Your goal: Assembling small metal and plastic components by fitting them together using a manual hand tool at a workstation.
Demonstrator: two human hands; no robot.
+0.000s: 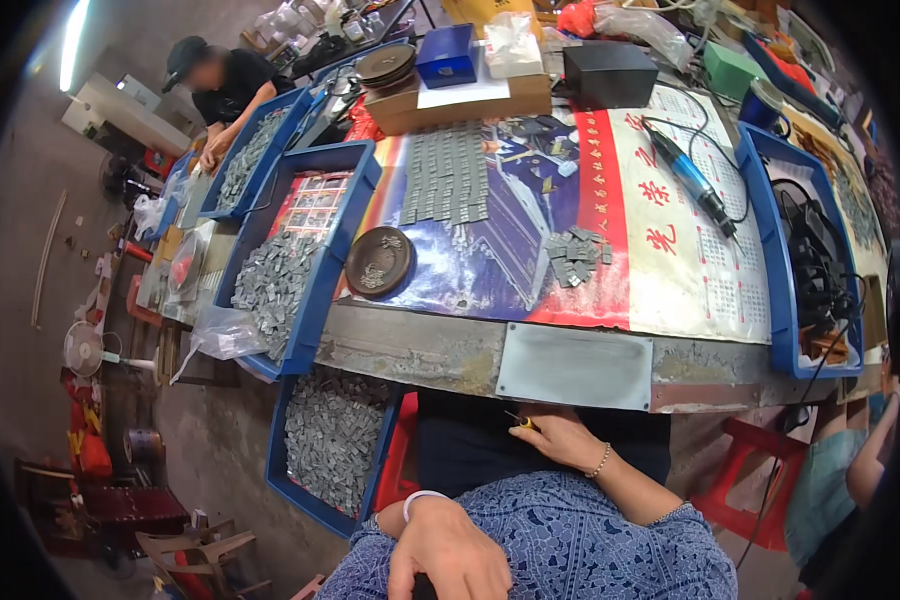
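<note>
My right hand (567,441), wearing a beaded bracelet, is closed on a small yellow-handled tool (526,423) with a thin metal tip, just below the table's front edge. Near the lower edge of the picture my left hand (450,550), with a white bangle, is bent round a dark thing (424,588); its fingertips are cut off, and I cannot make out what the thing is. On the poster-covered table (420,345), grey metal pieces (445,175) stand in neat rows. A loose heap of similar pieces (577,256) lies right of them, and a round dark dish (379,262) to the left.
Blue trays hold many grey pieces: one on the table (355,205), one below it (375,480). A corded blue-black handheld tool (692,175) lies right; another blue tray (782,300) holds black cords. A black box (610,76) stands behind. A person (228,90) works at far left.
</note>
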